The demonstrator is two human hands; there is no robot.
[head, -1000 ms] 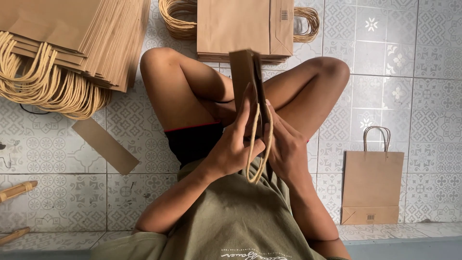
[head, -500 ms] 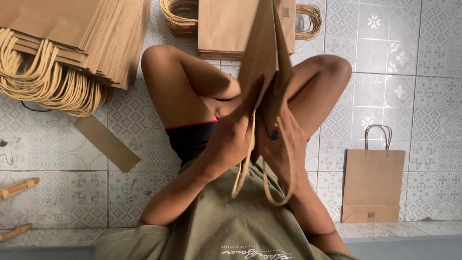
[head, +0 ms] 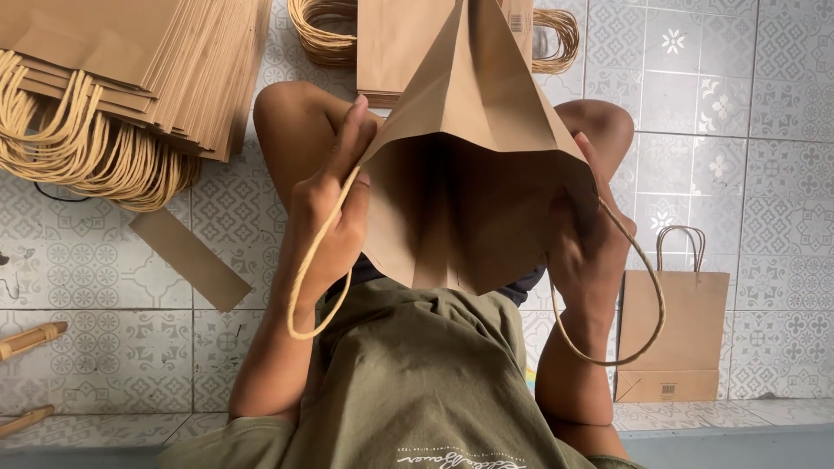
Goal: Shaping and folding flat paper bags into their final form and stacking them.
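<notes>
1 open paper bag (head: pixel 473 165) over lap, mouth toward wearer, long axis running away w/ base far, left hand (head: pixel 328 217) & right hand (head: pixel 589 247) each closed on a rim edge; 2 flat-bag stacks, 1 standing bag (head: pixel 673 334).

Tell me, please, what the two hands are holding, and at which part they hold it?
Both hands hold one opened brown paper bag at its mouth: left hand on the left rim, right hand on the right rim.

The paper bag (head: pixel 469 174) is matt brown kraft with twisted paper-cord handles (head: pixel 313 269). At nine o'clock lies a flat cardboard strip (head: pixel 189 259). The floor tiles (head: pixel 738 130) look smooth, faintly glossy.
</notes>
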